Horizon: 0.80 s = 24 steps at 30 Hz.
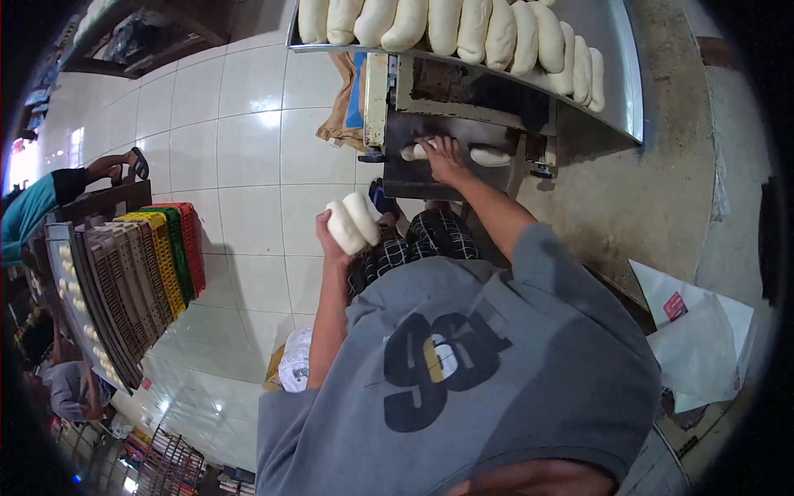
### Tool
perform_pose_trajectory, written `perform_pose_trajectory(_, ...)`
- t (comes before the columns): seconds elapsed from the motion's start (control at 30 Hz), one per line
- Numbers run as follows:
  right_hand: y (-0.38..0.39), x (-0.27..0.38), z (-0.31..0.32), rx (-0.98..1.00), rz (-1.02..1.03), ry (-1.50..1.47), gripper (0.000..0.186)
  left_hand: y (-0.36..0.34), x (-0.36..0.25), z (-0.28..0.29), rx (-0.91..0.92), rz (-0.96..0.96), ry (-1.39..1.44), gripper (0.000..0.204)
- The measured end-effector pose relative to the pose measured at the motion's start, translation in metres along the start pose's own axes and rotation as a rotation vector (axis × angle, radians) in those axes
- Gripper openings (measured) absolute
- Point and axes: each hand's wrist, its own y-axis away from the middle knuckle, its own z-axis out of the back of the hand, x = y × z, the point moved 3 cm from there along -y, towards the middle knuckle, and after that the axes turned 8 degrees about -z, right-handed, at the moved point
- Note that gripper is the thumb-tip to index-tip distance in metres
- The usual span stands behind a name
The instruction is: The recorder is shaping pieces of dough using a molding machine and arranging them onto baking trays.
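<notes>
My left hand point(329, 237) is closed around two pale dough rolls point(351, 226), held side by side left of my lap. My right hand point(447, 162) reaches onto the dark metal outlet plate point(422, 183) of a machine. Its fingers curl over a dough roll point(408, 154), which they partly cover. Just right of that hand, another dough roll point(490, 156) lies on the same plate. Above the machine, a metal tray point(608, 50) carries a row of several dough rolls point(444, 26) packed close together.
A worn cream machine frame point(376, 99) with dark knobs borders the plate. Stacked plastic crates point(169, 256) stand at left beside a tray of small dough pieces point(70, 285). Other people are at the far left. White sheets point(699, 339) lie at right on a wooden surface point(662, 207).
</notes>
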Motion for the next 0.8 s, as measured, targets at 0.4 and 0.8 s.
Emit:
perform_pose_trajectory(0.4, 0.055, 0.084, 0.024, 0.141, 0.106, -1.121, 0.062, -0.019, 0.023, -0.026, 0.082, 0.107, 0.019, 0.076)
perform_pose_trajectory(0.8, 0.035, -0.141, -0.016, 0.114, -0.338, -0.221, 0.07, -0.012, 0.04, -0.075, 0.148, 0.24, -0.046, 0.07)
